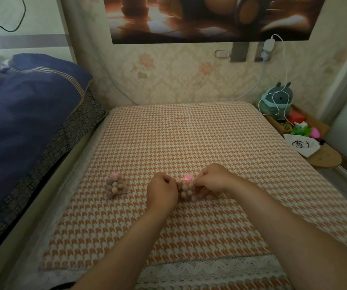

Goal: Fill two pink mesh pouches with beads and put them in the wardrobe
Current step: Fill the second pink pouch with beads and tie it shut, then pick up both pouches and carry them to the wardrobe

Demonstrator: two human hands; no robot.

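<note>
Two pink mesh pouches full of tan beads lie on the orange houndstooth bed cover. The left pouch rests alone, its top gathered with a pink tie, a short way left of my hands. The right pouch sits between my hands. My left hand is closed at the pouch's left side. At the neck on the other side, my right hand pinches. Both hands seem to hold the pink drawstring. The wardrobe is not in view.
A folded blue quilt fills the left side. At the right, a wooden bedside shelf holds a teal plush toy, a white drawstring bag and small colourful items. White charger cables hang from the wall sockets.
</note>
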